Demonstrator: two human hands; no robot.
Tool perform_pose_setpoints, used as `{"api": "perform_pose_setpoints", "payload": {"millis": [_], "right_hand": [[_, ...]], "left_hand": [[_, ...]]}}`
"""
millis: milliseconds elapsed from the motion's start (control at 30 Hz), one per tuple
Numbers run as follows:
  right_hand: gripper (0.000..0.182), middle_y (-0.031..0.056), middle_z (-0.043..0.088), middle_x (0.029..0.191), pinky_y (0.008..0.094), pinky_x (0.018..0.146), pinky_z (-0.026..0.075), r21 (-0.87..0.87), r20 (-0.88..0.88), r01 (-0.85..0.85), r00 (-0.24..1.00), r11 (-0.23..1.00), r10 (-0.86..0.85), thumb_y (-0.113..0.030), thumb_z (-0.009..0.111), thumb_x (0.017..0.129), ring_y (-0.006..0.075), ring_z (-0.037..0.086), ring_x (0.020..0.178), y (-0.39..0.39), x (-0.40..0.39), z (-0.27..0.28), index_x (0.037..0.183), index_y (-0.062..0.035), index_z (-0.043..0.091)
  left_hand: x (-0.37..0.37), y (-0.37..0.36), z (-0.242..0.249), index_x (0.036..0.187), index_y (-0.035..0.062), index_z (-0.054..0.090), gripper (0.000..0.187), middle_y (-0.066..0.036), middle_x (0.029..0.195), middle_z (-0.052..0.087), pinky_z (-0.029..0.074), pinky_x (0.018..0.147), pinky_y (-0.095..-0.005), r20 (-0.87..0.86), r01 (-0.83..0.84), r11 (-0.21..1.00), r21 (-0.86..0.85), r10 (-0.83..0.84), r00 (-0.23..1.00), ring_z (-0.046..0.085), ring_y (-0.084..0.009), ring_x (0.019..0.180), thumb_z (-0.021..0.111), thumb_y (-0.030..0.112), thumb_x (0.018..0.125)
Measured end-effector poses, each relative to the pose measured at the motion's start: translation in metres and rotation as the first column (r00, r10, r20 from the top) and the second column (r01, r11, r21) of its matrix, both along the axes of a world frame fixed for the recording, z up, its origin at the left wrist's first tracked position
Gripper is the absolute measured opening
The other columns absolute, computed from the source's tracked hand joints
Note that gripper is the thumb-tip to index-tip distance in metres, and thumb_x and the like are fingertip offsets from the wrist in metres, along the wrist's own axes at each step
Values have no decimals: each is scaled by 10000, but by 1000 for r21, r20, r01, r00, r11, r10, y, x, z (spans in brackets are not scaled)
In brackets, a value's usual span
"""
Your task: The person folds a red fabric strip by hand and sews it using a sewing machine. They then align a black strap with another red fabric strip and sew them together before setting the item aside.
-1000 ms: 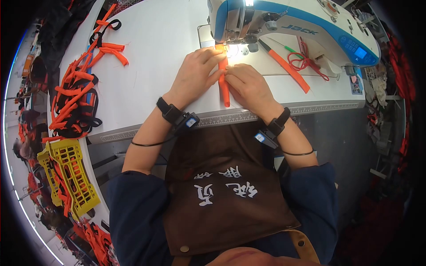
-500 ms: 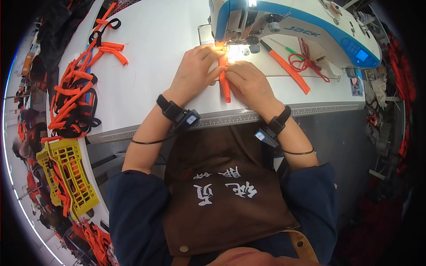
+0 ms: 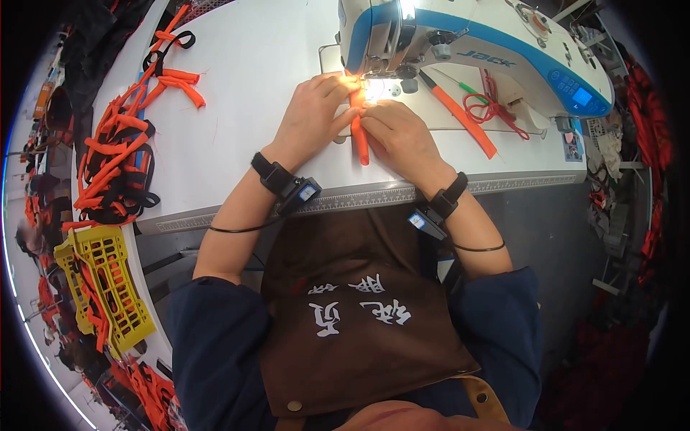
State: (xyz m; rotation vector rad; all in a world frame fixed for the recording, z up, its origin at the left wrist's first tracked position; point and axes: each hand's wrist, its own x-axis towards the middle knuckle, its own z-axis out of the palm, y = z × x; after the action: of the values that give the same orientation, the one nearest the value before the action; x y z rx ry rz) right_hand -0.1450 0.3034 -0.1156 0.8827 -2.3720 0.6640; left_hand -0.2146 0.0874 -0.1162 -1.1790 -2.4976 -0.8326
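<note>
An orange fabric strip (image 3: pixel 360 136) runs under the needle area of a white and blue sewing machine (image 3: pixel 467 50), its near end pointing toward the table's front edge. My left hand (image 3: pixel 316 111) pinches the strip from the left, fingertips close to the lit presser foot. From the right, my right hand (image 3: pixel 399 133) has its fingers closed on the strip's edge, just below the needle plate (image 3: pixel 392 89). Both hands wear black wrist straps with small devices.
Orange and black straps (image 3: pixel 115 165) lie piled on the table's left side. A yellow basket (image 3: pixel 118 287) holds more at the lower left. Right of the needle lie another orange strip (image 3: pixel 467 122) and a red cord (image 3: pixel 491 108). A ruler (image 3: pixel 374 196) edges the table.
The whole view has shifted slightly. Both hands remain at the orange strip with nearly the same hold, and nothing has been let go.
</note>
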Motion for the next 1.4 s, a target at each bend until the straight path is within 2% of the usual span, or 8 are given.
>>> {"api": "perform_pose_setpoints", "payload": {"millis": [1133, 1233, 1333, 1367, 1400], "right_hand": [[225, 58, 738, 1045, 384, 890, 557, 35, -35, 33, 999, 999, -32, -35, 797, 782, 254, 693, 996, 4, -8, 5, 1003, -33, 753], [229, 53, 745, 1043, 383, 890, 555, 36, -43, 40, 998, 999, -38, -38, 797, 780, 246, 695, 993, 5, -10, 3, 1006, -38, 760], [221, 46, 751, 1036, 379, 881, 557, 15, -44, 45, 998, 999, -45, -43, 801, 781, 240, 698, 982, 5, -11, 2, 999, -44, 764], [217, 43, 752, 1033, 378, 877, 558, 2, -43, 48, 998, 999, -48, -44, 802, 782, 238, 700, 978, 5, -12, 2, 995, -46, 764], [211, 41, 754, 1033, 377, 868, 559, -6, -41, 48, 998, 999, -48, -48, 804, 786, 237, 701, 974, 5, -12, 1, 993, -49, 765]], "left_hand": [[-9, 5, 0, 1314, 21, 693, 422, -154, 1240, 698, 483, 1051, -460, -31, -39, 999, 9, 40, 999, 623, -365, 1230, 769, 276, 986], [-11, 6, 3, 1314, 17, 695, 422, -155, 1233, 694, 482, 1066, -463, 32, -58, 998, -14, 58, 998, 606, -378, 1240, 772, 258, 976], [3, 10, -3, 1362, 6, 653, 447, -130, 1164, 730, 550, 983, -410, -81, -154, 980, 129, 165, 983, 693, -309, 1129, 767, 243, 1001], [14, 12, 9, 1392, -1, 620, 471, -125, 1135, 742, 568, 937, -388, 185, -213, 965, 156, 183, 966, 713, -274, 1076, 761, 245, 1016], [29, 12, 23, 1422, -7, 586, 497, -120, 1106, 753, 586, 891, -366, 442, -276, 947, 162, 181, 879, 732, -239, 1023, 756, 246, 1030]]}}
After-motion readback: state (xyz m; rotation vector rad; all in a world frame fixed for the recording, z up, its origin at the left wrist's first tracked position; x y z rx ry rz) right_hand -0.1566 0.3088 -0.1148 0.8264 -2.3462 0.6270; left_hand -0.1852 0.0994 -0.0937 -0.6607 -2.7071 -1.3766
